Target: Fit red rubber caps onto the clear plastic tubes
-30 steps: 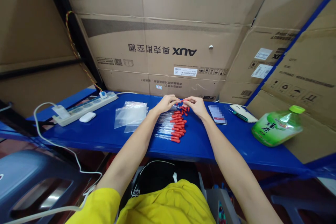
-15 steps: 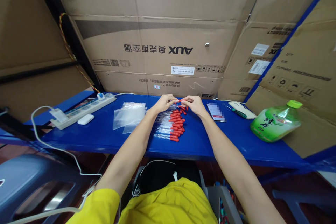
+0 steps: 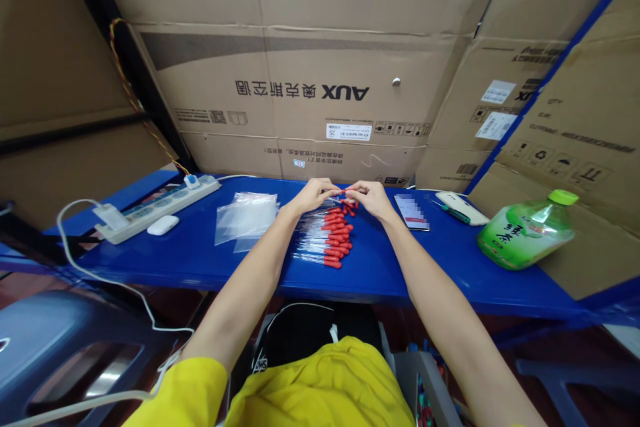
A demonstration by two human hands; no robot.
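Note:
A row of glass droppers [image 3: 320,240] with red rubber bulbs lies on the blue table [image 3: 185,267], bulbs to the right. Beyond the row, my left hand [image 3: 315,195] and my right hand [image 3: 369,197] meet with fingertips pinched. Between them shows a red rubber bulb [image 3: 343,191]; my right fingers close on it, while my left fingers pinch at its left side, where a glass tube is mostly hidden. Several loose red bulbs [image 3: 351,205] lie just under my right hand. Clear plastic bags [image 3: 247,220] are stacked left of my left forearm.
At the left are a power strip [image 3: 160,210] with plugs and a white earbud case [image 3: 163,225]. Right of my hands lie a phone [image 3: 411,212], a green-handled tool [image 3: 456,213] on a white item, and a green tea bottle [image 3: 527,233]. Cardboard [image 3: 300,60] walls the back.
Both hands stay in nearly the same place, pinching at the red bulb. The view shifts very slightly; nothing on the table has visibly moved.

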